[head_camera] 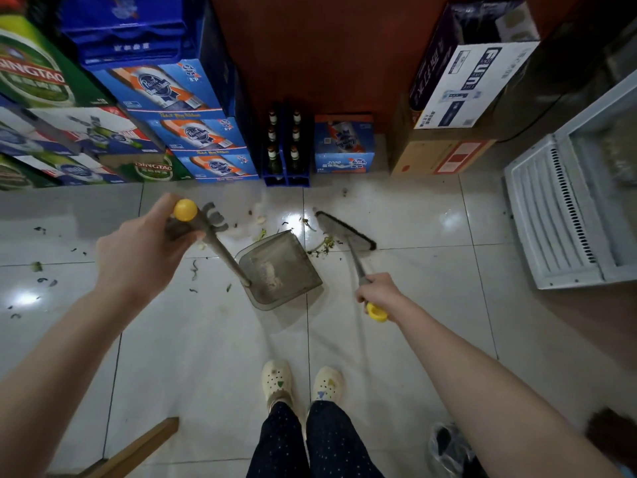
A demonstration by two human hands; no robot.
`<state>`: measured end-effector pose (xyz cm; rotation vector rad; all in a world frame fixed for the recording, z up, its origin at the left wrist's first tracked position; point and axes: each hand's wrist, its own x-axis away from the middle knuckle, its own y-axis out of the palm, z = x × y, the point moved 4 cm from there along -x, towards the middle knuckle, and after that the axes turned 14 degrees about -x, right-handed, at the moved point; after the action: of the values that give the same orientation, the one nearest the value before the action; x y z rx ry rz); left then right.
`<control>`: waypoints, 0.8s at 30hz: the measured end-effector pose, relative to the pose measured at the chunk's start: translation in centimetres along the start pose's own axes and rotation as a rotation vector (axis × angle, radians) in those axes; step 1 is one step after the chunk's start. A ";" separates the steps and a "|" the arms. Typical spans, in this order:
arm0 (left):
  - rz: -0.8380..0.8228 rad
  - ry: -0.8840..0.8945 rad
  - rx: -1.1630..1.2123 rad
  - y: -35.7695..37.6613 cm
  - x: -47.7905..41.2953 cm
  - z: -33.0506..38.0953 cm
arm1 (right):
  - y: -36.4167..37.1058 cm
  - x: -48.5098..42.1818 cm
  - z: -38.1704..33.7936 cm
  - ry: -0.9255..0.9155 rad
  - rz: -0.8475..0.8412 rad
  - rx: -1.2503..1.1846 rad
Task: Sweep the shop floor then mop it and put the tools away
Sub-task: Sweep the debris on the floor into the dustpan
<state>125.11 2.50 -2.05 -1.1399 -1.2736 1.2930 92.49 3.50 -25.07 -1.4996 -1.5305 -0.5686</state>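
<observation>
1. Left hand (144, 250): fingers curled round the top of the dustpan (281, 269) handle, just below its yellow cap (185, 210)
2. Right hand (379, 293): fingers clenched round the broom (346, 232) handle, near its yellow end
3. Dustpan: pan on the floor (206, 339) ahead of the shoes (277, 379), mouth facing away
4. Broom head: on the floor just right of the pan's mouth, green debris (324, 246) between them
5. Scraps (41, 230) scattered on the tiles at left
6. Beer cases (193, 132) and a bottle crate (286, 181) stand beyond

Single head-worn wide-angle view, facing steeply down onto floor (206, 357).
</observation>
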 end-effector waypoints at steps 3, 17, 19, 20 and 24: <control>-0.011 0.001 -0.044 -0.2 1.0 -0.2 | -0.4 1.1 -0.8 -0.012 -0.021 -0.004; 0.022 0.030 -0.071 1.6 -0.2 0.8 | -4.9 -5.1 -6.2 -0.157 0.124 0.006; 0.028 0.026 -0.066 2.3 -0.6 0.8 | -4.8 -7.0 -6.7 -0.141 0.126 0.004; 0.030 0.024 -0.064 2.6 -0.8 0.9 | -4.7 -7.8 -6.8 -0.128 0.134 0.015; 0.040 0.028 -0.031 3.4 -1.4 1.8 | -3.4 -9.6 -6.4 -0.083 0.109 0.121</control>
<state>123.36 0.93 -5.42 -1.2065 -1.2597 1.2863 89.70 -7.54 -28.93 -1.5191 -1.5079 -0.3476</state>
